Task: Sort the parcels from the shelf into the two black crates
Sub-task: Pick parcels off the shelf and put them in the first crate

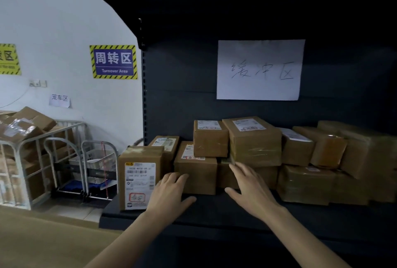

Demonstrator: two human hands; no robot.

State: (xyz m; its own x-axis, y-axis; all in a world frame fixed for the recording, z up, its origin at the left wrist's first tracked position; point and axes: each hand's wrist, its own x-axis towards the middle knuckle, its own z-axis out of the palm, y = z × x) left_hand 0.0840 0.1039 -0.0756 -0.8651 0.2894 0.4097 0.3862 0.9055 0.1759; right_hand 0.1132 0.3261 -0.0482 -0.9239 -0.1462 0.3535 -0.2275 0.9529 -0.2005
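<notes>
— Where are the parcels?

— On the shelf (214, 214), a dark metal one. The brown cardboard parcels (305, 181) sit in a row along it, some stacked two high, and many are wrapped in clear tape.

— And the hands?

— Both reach in over the shelf's front edge and hold nothing. The left hand (169, 190) has its fingers straight and close together, with the thumb out to the side. Its fingertips are at the left front edge of a lower box (199, 175). That box is just beside a tall box (139, 179), which stands upright at the shelf's left end with its white label facing out.

— Touching it?

— I cannot tell. The right hand (251, 190) is spread wide, thumb pointing left. Its fingertips are at the box underneath the big top box (254, 141).

— What sits on the lower box?

— A small box (210, 138) with a label on top, right against the big top box.

— Anything else?

— A white paper sheet (258, 70) with handwriting hangs on the shelf's back panel. To the left, the white wall (53, 20) carries a blue-and-yellow sign (113, 62) reading "Turnover Area". Below it stands a metal cage cart (64, 128) holding more cardboard boxes.
</notes>
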